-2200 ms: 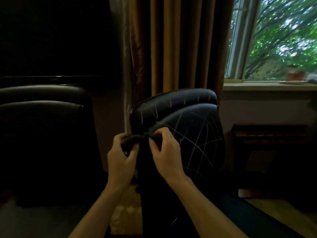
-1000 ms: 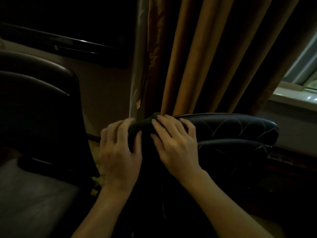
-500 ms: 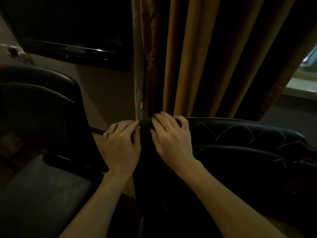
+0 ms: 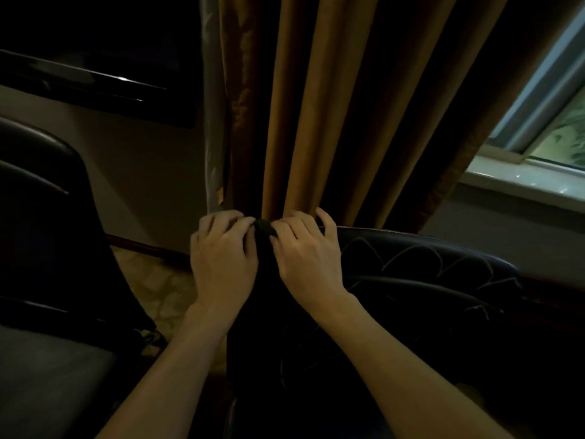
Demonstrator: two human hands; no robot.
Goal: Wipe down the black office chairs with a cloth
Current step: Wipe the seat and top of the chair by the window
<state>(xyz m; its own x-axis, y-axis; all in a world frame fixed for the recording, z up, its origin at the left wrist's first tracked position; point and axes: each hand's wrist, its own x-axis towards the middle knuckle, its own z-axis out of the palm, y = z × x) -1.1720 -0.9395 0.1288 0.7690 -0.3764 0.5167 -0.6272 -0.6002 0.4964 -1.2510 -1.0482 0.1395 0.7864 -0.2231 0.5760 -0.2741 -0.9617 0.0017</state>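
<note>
head view: dim room, both hands at the top edge of a chair back, curtain just behind
left hand [image 4: 223, 258]: fingers curled over the left end of the top edge, gripping the cloth; likely anchoring it so it doesn't slide off the corner
right hand [image 4: 308, 259]: fingers bent, pinching the cloth's other side against the top edge; little finger lifted clear
cloth [image 4: 264, 228]: dark, only a small bunched patch shows between the two hands, on the chair's top edge; the rest is hidden or lost against the black upholstery
cracked chair [image 4: 421, 274]: black, cracked surface, back turned to the camera; the one being wiped
second chair [image 4: 41, 198]: black, along the left edge of the view, untouched for now
step (judgement): two-handed grip spreads the cloth for a pass along the top edge; most of the back not yet covered
</note>
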